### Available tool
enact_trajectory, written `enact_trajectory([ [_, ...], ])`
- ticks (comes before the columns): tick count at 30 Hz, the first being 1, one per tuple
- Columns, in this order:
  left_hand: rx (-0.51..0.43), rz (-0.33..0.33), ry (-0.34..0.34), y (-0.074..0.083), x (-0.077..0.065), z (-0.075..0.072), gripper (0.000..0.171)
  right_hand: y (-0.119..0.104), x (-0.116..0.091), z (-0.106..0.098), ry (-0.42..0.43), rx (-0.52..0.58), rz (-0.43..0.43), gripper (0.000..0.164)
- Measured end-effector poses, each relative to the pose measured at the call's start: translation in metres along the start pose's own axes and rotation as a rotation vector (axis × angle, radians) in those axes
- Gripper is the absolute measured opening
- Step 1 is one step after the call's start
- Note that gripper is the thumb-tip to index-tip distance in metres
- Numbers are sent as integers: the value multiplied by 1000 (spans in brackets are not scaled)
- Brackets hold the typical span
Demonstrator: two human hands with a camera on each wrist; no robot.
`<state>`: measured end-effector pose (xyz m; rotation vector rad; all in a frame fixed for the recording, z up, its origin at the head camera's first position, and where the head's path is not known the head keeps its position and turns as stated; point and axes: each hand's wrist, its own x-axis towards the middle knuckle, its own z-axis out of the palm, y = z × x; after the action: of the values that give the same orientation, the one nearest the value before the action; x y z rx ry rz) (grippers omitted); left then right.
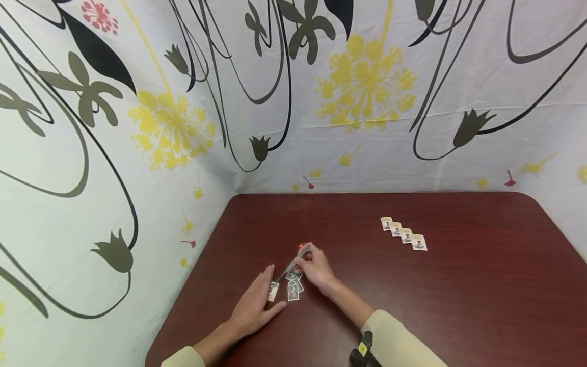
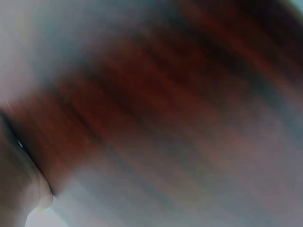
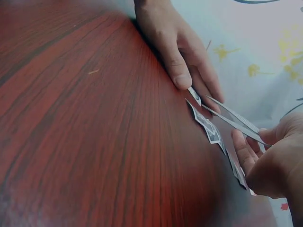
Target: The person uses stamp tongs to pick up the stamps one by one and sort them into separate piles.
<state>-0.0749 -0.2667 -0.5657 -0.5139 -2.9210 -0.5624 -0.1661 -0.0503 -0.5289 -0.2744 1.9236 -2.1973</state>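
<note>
My right hand (image 1: 317,269) pinches a pair of metal tweezers (image 1: 290,268) between thumb and fingers. In the right wrist view the two tips of the tweezers (image 3: 239,125) stand slightly apart, pointing toward my left hand. That left hand (image 1: 251,309) rests on the table with straight fingers and the thumb spread away. At its fingers lies a small picture card (image 1: 273,291), partly covered by the hand; the tweezer tips are right at its upper edge. Several small grey picture cards (image 1: 293,292) lie overlapping between the hands. Motion blur hides most of the left wrist view.
Farther back on the right, several small picture cards (image 1: 419,242) overlap in a slanting row on the dark red wooden table (image 1: 458,306). A small red mark (image 1: 301,246) shows just beyond the right hand. Patterned cloth (image 1: 284,117) hangs behind and to the left.
</note>
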Motion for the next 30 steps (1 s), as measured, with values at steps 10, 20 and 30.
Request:
enact_trajectory([
  [10,-1,0,-10,3,1,-1,98,2,3,7,1,-1,46,14],
  [20,0,-2,-10,3,1,-1,98,0,1,8,48,-15,38,12],
  [30,-22,-12,18,3,1,0,100,-9,4,-17,117,25,64,12],
])
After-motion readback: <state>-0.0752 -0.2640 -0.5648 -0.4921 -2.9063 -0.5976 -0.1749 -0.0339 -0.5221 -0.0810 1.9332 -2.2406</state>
